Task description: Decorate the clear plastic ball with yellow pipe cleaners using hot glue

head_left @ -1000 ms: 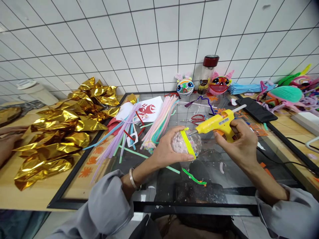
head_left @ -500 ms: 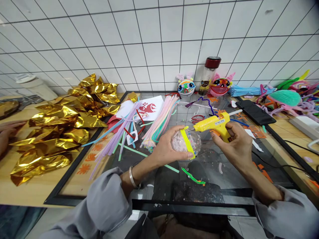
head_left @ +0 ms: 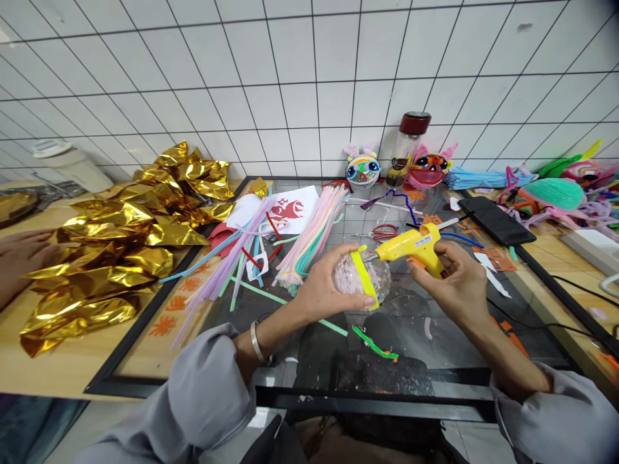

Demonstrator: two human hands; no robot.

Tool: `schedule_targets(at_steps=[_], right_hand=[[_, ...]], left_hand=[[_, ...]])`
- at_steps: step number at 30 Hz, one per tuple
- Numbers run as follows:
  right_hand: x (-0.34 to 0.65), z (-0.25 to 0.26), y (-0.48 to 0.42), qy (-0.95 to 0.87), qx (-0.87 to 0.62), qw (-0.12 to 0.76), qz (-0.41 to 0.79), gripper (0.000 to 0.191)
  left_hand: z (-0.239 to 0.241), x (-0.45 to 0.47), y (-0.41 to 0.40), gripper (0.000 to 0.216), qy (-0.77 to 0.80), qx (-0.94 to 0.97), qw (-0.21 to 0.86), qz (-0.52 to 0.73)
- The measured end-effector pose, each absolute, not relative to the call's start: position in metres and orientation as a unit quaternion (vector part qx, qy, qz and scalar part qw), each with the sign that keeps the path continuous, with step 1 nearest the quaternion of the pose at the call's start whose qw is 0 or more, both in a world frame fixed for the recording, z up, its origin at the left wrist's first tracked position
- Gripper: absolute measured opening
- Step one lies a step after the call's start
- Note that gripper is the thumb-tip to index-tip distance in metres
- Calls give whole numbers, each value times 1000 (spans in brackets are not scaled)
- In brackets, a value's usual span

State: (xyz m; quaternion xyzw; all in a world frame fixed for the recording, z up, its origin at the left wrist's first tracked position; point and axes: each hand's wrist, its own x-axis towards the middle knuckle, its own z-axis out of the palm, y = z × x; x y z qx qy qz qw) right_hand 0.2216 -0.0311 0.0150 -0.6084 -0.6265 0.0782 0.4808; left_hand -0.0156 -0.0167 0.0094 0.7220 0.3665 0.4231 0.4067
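Observation:
My left hand point(head_left: 325, 287) is wrapped round a clear glittery ball point(head_left: 366, 278) with a yellow pipe cleaner band point(head_left: 363, 278) running over it, held above the glass table. My right hand point(head_left: 454, 282) grips a yellow hot glue gun point(head_left: 410, 245). Its nozzle points left and sits right at the top of the ball, beside the yellow band. A white glue stick pokes out of the gun's back end.
A bundle of pastel pipe cleaners point(head_left: 309, 238) and a white sheet with a red cutout point(head_left: 289, 211) lie behind the ball. Crumpled gold foil point(head_left: 130, 238) covers the left side, where another person's hand point(head_left: 22, 254) rests. A green pipe cleaner piece point(head_left: 374, 345) lies near me. Red scissors point(head_left: 382, 231), a jar point(head_left: 405, 147), a black phone point(head_left: 493, 219) stand further back.
The glue gun has dipped and shifted left, its nozzle closing onto the top of the ball. My left hand keeps the ball nearly still.

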Motion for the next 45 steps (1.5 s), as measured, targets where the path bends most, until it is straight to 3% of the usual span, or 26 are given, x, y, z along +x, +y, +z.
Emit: schedule_targets(at_steps=[12, 21, 36, 45], right_hand=[[223, 14, -29, -597, -587, 509, 200, 28], [219, 20, -31, -606, -613, 489, 135, 28], [223, 16, -29, -582, -584, 530, 200, 28], [222, 14, -30, -605, -595, 509, 142, 24]], left_hand=[[8, -15, -16, 81, 367, 723, 404, 424], [9, -16, -17, 82, 374, 727, 398, 416], [10, -16, -16, 83, 391, 702, 432, 410], [11, -16, -18, 83, 394, 706, 426, 406]])
